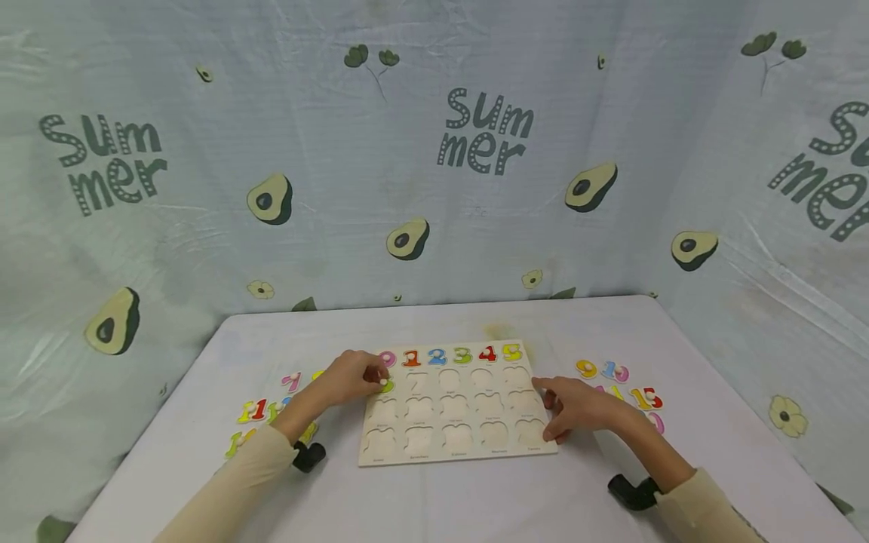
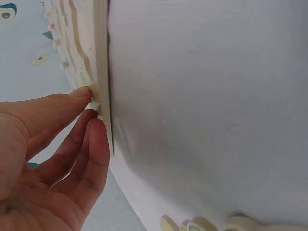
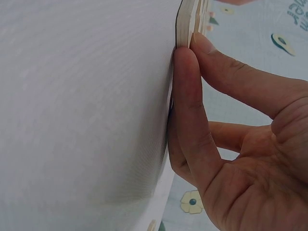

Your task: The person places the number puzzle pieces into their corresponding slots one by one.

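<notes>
Avocado-print cloth (image 1: pixel 434 188) hung behind, white tabletop (image 1: pixel 434 498) below. Wooden number puzzle board (image 1: pixel 455 422) lay flat mid-tabletop, top row filled with pieces 0 to 5 (image 1: pixel 449 355), lower slots bare. Left hand (image 1: pixel 353 377) set at the board's left edge, fingertips (image 2: pixel 89 94) pinching a small pale-knobbed greenish piece (image 1: pixel 386 385) over a second-row slot; number on it too small to read. Right hand (image 1: pixel 577 407) steadied the board's right edge, fingers (image 3: pixel 187 86) straight and pressed against its side, gripping nothing. Loose numbers (image 1: pixel 261 411) scattered left, more loose digits (image 1: pixel 621 381) right. Judged as mid-placement: piece at the slot, seemingly not yet seated. Next move would call for turning it to match the cut-out, then pressing down flat.
</notes>
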Motion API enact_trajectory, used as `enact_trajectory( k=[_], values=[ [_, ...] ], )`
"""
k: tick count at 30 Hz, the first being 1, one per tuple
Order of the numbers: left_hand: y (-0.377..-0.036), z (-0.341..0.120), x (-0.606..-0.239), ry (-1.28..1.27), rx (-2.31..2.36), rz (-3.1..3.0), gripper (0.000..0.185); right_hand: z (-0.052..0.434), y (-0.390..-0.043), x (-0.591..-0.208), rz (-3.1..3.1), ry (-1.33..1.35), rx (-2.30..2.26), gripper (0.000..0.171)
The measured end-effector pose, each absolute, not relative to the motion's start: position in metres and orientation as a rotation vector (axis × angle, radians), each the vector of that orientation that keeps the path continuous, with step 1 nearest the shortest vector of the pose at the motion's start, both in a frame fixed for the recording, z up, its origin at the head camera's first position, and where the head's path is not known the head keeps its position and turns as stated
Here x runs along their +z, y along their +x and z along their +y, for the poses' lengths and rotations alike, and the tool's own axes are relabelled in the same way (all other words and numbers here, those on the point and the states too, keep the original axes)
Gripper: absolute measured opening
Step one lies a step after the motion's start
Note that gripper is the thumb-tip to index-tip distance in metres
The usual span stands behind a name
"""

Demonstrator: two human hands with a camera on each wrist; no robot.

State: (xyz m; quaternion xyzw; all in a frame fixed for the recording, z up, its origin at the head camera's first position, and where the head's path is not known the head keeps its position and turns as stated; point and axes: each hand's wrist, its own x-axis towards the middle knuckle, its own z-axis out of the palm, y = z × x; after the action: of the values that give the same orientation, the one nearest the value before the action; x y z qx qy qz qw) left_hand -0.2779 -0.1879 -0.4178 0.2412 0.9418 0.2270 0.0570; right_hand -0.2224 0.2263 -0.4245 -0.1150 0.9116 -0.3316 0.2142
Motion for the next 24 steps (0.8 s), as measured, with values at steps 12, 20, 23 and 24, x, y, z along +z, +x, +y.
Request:
enact_trajectory(
  k=[12,20,23,24],
  values=[
    [-0.280,-0.238,-0.405,0.605,0.825,2.960,0.012,0.226,-0.220,-0.426,2.534,-0.299,-0.935,0.093],
    [-0.274,-0.281,-0.406,0.421,0.813,3.030,0.014,0.223,-0.221,-0.423,2.531,-0.307,-0.937,0.092],
    [-0.271,-0.293,-0.410,0.362,0.816,3.060,0.017,0.222,-0.222,-0.424,2.533,-0.318,-0.937,0.092],
    [-0.270,-0.297,-0.411,0.345,0.818,3.071,0.017,0.222,-0.222,-0.425,2.534,-0.321,-0.935,0.092]
  ],
)
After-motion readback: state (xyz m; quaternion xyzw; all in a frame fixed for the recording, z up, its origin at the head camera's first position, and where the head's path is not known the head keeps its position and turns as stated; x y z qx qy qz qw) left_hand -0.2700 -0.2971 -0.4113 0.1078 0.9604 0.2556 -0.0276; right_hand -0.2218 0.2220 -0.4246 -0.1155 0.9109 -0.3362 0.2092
